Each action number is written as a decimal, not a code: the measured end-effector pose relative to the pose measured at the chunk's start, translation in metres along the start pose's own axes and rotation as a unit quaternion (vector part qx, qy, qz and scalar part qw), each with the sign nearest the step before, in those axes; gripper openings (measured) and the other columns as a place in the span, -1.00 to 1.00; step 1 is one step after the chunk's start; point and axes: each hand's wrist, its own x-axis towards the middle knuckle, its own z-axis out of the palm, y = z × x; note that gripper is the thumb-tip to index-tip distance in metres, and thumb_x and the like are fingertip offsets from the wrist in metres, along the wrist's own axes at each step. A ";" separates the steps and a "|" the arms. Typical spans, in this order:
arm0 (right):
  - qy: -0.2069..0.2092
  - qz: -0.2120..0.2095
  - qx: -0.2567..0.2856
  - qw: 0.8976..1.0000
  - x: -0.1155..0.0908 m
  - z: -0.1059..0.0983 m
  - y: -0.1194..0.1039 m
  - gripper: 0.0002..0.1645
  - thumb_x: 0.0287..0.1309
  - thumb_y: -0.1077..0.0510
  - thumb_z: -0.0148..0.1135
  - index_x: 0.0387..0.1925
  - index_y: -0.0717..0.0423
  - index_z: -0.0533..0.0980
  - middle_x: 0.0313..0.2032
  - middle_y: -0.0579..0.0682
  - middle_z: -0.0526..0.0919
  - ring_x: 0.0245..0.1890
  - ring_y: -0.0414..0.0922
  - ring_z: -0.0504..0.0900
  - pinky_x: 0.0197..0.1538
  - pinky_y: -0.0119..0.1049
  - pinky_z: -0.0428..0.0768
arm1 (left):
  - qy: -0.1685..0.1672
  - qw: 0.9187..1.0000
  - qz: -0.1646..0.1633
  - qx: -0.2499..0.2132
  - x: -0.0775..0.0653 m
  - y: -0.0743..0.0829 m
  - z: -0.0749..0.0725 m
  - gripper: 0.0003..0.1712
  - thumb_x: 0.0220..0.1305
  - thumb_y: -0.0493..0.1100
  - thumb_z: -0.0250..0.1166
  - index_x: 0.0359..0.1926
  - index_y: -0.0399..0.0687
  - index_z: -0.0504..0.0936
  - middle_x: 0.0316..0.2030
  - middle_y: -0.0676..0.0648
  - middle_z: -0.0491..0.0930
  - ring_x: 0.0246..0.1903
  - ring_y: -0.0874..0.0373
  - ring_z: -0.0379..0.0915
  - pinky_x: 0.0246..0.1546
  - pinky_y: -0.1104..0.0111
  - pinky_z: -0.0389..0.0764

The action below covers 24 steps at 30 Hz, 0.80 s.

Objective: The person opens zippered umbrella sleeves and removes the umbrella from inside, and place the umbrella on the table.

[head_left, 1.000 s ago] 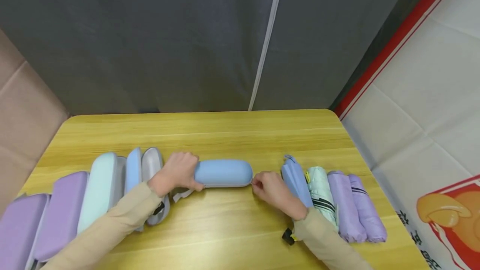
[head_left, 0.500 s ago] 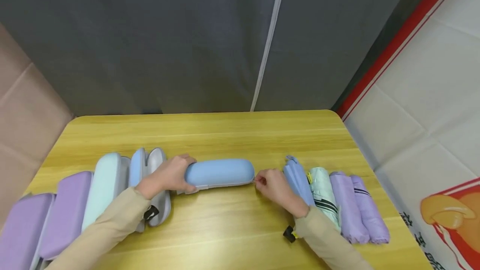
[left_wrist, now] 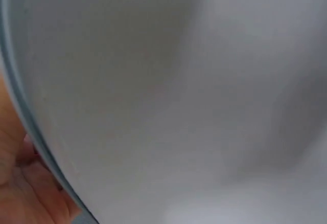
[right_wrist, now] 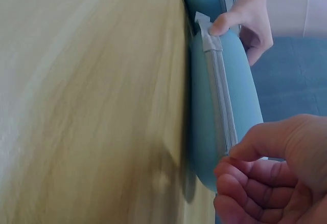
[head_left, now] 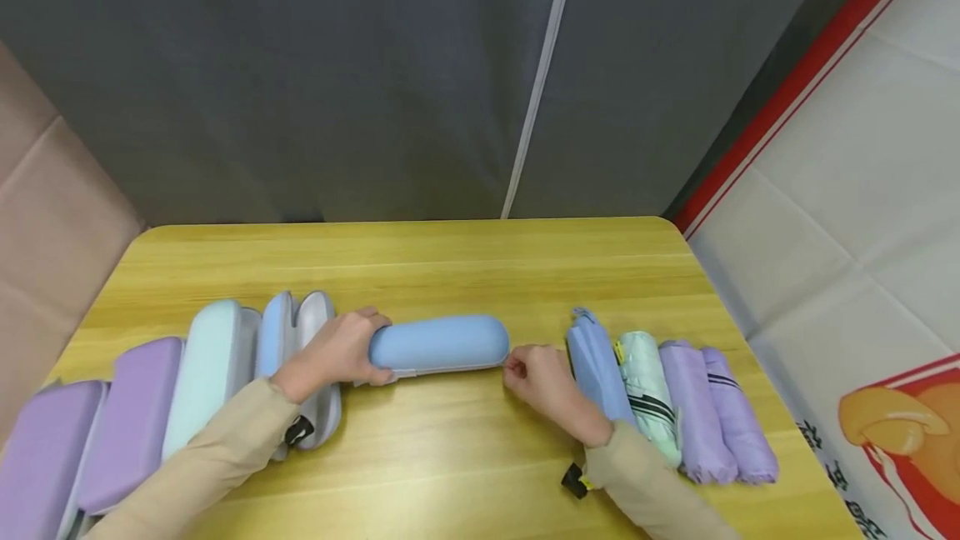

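A long blue zip case lies across the middle of the table. My left hand grips its left end, thumb on the front side by the pale fabric tab and fingers over the back. At the right end my right hand pinches the end of the zipper between thumb and curled forefinger; the pull itself is hidden by the fingertips. Beside my left wrist stands an open case with a blue shell and a grey one. The left wrist view is mostly filled by a grey surface.
To the left stand a mint case and two purple cases. Rolled bundles lie right of my right hand: blue, mint and two purple. A dark curtain hangs behind the wooden table.
My left hand has shifted left along the case, uncovering more of it, and the case tilts slightly. The right hand stays at its right end, fingers still pinched.
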 end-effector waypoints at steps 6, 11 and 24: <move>-0.005 -0.023 0.018 1.000 0.009 0.016 -0.024 -0.92 -0.10 0.35 0.30 -0.58 0.15 0.63 -0.63 -0.08 0.61 -0.64 -0.29 0.51 -0.54 -0.52 0.45 | 0.008 1.000 0.001 -0.009 0.000 -0.003 0.002 -0.23 -0.35 0.07 0.52 -0.12 -0.38 0.59 -0.31 -0.13 0.55 -0.40 0.04 0.53 -0.39 0.21 0.60; -0.016 -0.045 0.017 0.999 0.021 0.034 -0.053 -0.90 -0.11 0.36 0.29 -0.61 0.15 0.63 -0.66 -0.08 0.60 -0.67 -0.35 0.43 -0.54 -0.57 0.39 | 0.005 1.000 -0.004 -0.017 0.001 -0.002 0.004 -0.22 -0.36 0.06 0.51 -0.11 -0.37 0.59 -0.27 -0.15 0.56 -0.37 0.03 0.54 -0.35 0.18 0.60; -0.035 -0.076 0.035 0.996 0.035 0.031 -0.066 -0.91 -0.01 0.23 0.34 -0.56 0.14 0.63 -0.66 -0.10 0.59 -0.71 -0.39 0.38 -0.60 -0.63 0.35 | -0.018 1.000 -0.004 0.008 0.000 0.005 -0.001 -0.19 -0.35 0.02 0.53 -0.03 -0.38 0.54 -0.21 -0.16 0.54 -0.30 0.00 0.52 -0.29 0.15 0.60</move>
